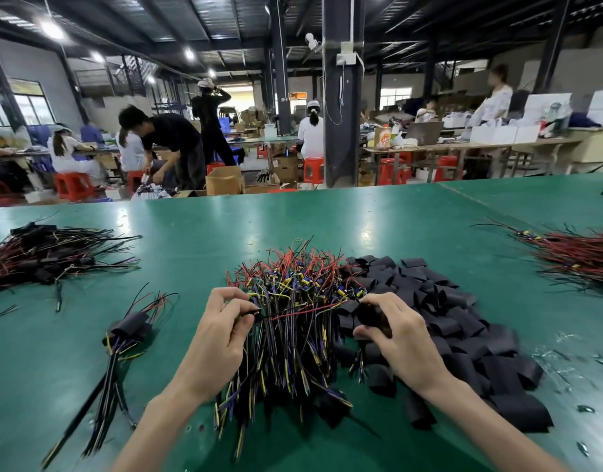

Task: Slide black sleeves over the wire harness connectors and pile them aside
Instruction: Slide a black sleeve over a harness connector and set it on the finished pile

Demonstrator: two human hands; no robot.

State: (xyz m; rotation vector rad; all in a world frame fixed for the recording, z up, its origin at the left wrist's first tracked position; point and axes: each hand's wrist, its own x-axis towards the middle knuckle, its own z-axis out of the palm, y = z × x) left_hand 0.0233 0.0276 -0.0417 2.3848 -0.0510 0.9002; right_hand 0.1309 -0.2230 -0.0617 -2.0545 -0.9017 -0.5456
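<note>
**Most of the wire harnesses (293,335) lie bare; one black sleeve (375,318) is in hand**

One harness is being worked. Its red lead (303,313) stretches between the hands across the top of the central heap. The left hand (221,332) pinches the dark connector end (255,313) between thumb and curled fingers. The right hand (398,335) curls round the black sleeve with the thumb beneath it. I cannot tell whether the sleeve has started over the lead.

Just left of the left hand lies a small sleeved bundle (129,328). Farther left, a larger pile (44,257) shows black sleeves among its wires, so it is probably finished work. The central heap is large, and so is the spread of loose sleeves (463,318) touching its right side. By that measure, much of the job remains.

Both forearms come in from the near edge, with the wrists low over the green table (327,216). The hands sit on either side of the heap, palms turned inward. A heap of red wires (572,260) lies well apart at the far right.
</note>
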